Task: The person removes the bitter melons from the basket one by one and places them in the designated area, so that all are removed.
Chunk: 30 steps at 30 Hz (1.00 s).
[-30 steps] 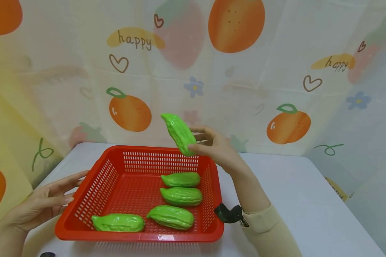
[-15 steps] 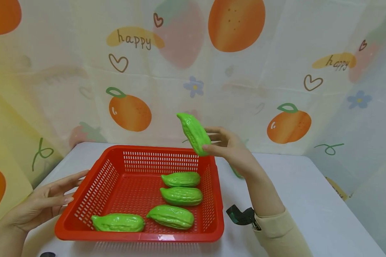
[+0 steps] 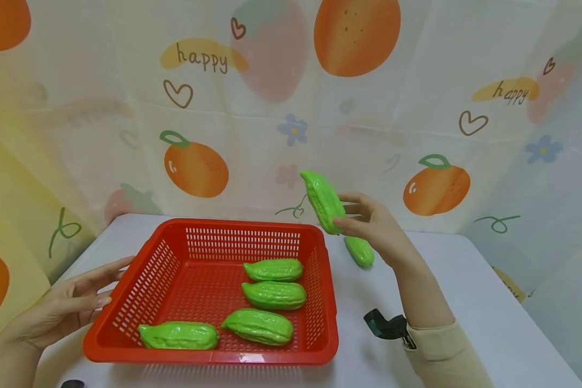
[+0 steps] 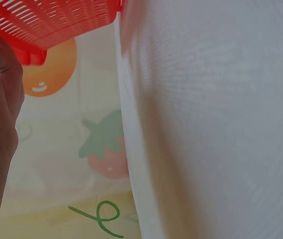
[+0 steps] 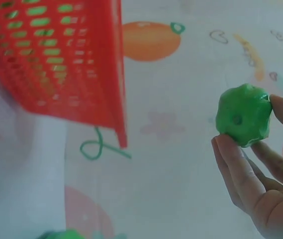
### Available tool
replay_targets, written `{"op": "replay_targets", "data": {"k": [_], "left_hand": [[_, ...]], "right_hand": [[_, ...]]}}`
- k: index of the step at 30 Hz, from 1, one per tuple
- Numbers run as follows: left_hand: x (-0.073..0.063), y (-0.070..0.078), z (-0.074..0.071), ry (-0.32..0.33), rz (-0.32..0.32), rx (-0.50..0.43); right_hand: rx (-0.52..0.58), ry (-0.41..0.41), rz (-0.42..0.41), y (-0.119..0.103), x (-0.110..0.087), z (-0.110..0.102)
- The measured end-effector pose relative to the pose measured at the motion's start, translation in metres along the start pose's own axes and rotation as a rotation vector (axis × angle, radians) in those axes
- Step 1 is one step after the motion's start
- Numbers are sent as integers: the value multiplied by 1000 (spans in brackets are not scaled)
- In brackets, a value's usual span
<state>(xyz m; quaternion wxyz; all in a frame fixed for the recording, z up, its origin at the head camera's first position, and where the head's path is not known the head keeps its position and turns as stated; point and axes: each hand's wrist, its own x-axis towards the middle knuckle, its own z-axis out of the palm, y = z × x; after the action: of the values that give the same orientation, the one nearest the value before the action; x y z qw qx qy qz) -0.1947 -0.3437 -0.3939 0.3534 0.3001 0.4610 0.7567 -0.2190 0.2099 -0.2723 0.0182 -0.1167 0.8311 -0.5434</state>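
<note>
A light-green bitter melon [image 3: 324, 202] with a ridged, glossy skin is pinched between the thumb and fingers of my right hand [image 3: 375, 223]. It is held tilted in the air, right of the red basket [image 3: 332, 323]; the right wrist view shows the blunt end of this bitter melon [image 5: 243, 114]. My left hand [image 3: 70, 304] touches the basket's left rim with thumb and fingers fairly extended. Several bitter melons lie inside the basket: two at the right [image 3: 274, 296], one at the front middle [image 3: 258, 326] and one at the front left [image 3: 179, 335].
Another bitter melon [image 3: 360, 251] lies on the white table [image 3: 465, 307], beyond the basket's right side and partly behind my right hand. A fruit-printed curtain [image 3: 368, 118] hangs behind the table. A dark device [image 3: 385, 325] sticks out from the right wrist.
My right hand has moved right with the bitter melon, from above the basket's back right corner to beyond its right side. The bitter melon on the table has come into view. My left hand stays put.
</note>
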Motion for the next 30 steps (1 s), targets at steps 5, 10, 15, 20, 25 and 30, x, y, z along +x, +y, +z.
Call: {"op": "replay_targets", "data": {"k": [5,10,15,20,25,30], "left_hand": [[-1,1,-1,23,-9,19],[-1,1,1,4,-9,-23],[-1,0,3,29,19,11],[-2,-2,3,62,37,64],[-2,-2,3,63,37,63],[-3,-1,4,79,30,75]], "right_hand": [[-37,25,23,9,-4,-11],[-43,40,42,16,-7,-18],[-52,49,62,25,-8,-23],[-51,63,83,33,-8,-30],[-31,78,123,39,-9,-37],[-28,96,149,48,-10,-44]]}}
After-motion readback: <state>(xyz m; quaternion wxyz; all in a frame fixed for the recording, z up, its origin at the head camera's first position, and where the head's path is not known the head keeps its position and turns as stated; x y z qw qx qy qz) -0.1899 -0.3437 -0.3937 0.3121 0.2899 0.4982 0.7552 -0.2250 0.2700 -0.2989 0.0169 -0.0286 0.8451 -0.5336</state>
